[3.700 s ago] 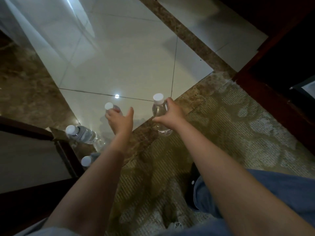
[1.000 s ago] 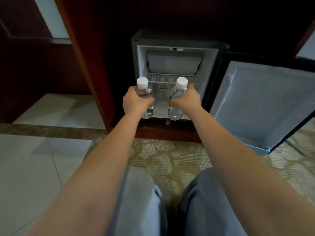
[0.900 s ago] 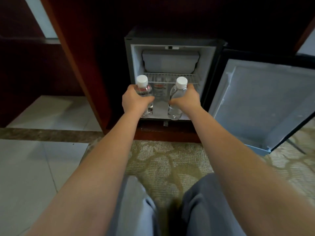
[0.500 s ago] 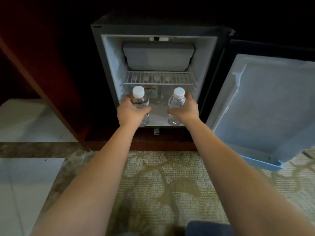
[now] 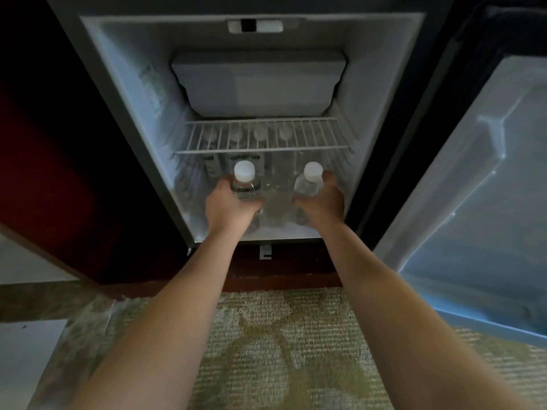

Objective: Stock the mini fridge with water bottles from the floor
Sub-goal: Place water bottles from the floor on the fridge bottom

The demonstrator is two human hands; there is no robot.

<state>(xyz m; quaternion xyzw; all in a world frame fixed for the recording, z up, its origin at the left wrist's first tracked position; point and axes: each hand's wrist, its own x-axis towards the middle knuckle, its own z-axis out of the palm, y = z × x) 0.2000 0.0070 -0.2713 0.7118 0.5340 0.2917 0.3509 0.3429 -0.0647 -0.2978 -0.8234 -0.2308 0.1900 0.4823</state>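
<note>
The mini fridge (image 5: 124, 93) stands open in front of me, white inside. My left hand (image 5: 228, 210) grips a clear water bottle (image 5: 245, 180) with a white cap, upright, inside the lower compartment. My right hand (image 5: 321, 204) grips a second water bottle (image 5: 310, 182), also upright, to the right of the first. Both bottles sit below the wire shelf (image 5: 263, 137). Behind them, at the back of the lower compartment, stand several more bottles (image 5: 236, 162), their caps visible through the shelf.
The fridge door (image 5: 479, 202) hangs open to the right. A freezer box (image 5: 257, 81) fills the fridge's top. Dark red wood cabinet panels (image 5: 59, 173) flank the fridge on the left. Patterned carpet (image 5: 281, 344) lies below my arms, pale tiles (image 5: 20, 350) at far left.
I picked two bottles up from the floor, turned to the fridge, and moved closer. Both hands have pushed their bottles from the fridge's front edge into the lower compartment.
</note>
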